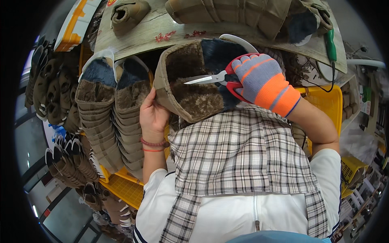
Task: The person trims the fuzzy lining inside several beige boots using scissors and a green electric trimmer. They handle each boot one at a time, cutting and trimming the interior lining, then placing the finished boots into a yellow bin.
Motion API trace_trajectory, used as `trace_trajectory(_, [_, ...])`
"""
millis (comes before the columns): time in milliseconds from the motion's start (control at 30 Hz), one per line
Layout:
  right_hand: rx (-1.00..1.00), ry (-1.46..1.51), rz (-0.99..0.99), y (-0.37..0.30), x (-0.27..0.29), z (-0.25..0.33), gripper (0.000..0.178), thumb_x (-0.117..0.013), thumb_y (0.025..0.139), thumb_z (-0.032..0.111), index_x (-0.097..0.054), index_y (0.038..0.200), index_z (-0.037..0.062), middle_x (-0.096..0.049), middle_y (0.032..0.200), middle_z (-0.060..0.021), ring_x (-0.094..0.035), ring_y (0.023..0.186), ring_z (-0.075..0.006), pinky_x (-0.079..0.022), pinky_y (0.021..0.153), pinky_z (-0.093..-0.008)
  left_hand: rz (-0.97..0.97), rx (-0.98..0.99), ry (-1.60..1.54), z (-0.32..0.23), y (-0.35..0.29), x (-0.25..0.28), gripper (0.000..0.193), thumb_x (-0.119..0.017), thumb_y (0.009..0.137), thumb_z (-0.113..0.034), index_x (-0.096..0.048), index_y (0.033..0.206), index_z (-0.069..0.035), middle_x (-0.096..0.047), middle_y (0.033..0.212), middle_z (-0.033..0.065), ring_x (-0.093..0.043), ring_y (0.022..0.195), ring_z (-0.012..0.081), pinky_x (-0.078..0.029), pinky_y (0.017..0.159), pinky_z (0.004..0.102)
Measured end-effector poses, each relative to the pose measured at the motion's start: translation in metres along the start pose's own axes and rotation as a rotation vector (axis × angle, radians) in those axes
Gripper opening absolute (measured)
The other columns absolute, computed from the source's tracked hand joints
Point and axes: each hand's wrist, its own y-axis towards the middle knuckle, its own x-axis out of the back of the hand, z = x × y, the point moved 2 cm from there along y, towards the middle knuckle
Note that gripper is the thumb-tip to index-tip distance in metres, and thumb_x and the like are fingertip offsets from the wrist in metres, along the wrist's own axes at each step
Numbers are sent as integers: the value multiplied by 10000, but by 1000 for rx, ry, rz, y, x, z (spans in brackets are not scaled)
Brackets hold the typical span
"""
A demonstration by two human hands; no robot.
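My left hand [154, 115] is bare, its thumb and fingers closed on the left edge of a fur-lined boot upper [199, 106]. The upper has a brown outside, brown and dark blue fur within, and a white stiff rim at its far end. In a grey and orange knit glove, my right hand [263, 81] grips a pair of red-handled scissors [207, 78]. The metal blades look nearly together and point left across the upper's opening. Whether their tip touches the fur, I cannot tell.
Two nested stacks of similar uppers [97, 117] stand at left by a yellow crate [125, 190]. Ahead, a light table [142, 42] carries more brown pieces [227, 16] and a green-handled tool [331, 46]. Another yellow crate [324, 103] sits at right.
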Motion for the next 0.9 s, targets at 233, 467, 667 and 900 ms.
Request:
trace_trajectory(233, [-233, 266, -173, -33, -12, -33, 269, -703, 703, 262, -627, 908, 105, -640, 854, -73, -609, 826, -254, -483, 703, -337, 69, 83, 33, 14, 3, -9, 358, -416, 942, -125, -427, 1263, 32, -491, 1271, 172, -477, 1174, 295, -360, 1032, 435])
trace_trajectory(467, [-110, -35, -137, -42, -22, -48, 317, -702, 691, 302, -601, 925, 113, -603, 833, -67, -582, 806, -240, -455, 727, -340, -57, 274, 51, 33, 14, -15, 310, -420, 948, -141, -487, 1212, 9, -534, 1235, 127, -496, 1150, 264, -364, 1016, 411])
trace_trajectory(667, [-190, 200, -136, -43, -32, -52, 285, -703, 719, 263, -625, 940, 101, -636, 839, -85, -616, 799, -234, -483, 704, -333, -96, 276, 132, 34, 20, 12, 348, -400, 958, -185, -461, 1247, -2, -498, 1279, 126, -464, 1181, 257, -318, 1046, 405])
trace_trajectory(900, [-282, 1325, -74, -41, -3, -11, 487, -729, 764, 219, -528, 1145, -8, -591, 1072, -105, -555, 971, -138, -454, 822, -275, 305, 64, 730, 64, 24, -81, 386, -456, 936, -143, -411, 1290, 3, -517, 1246, 98, -479, 1162, 191, -356, 998, 329])
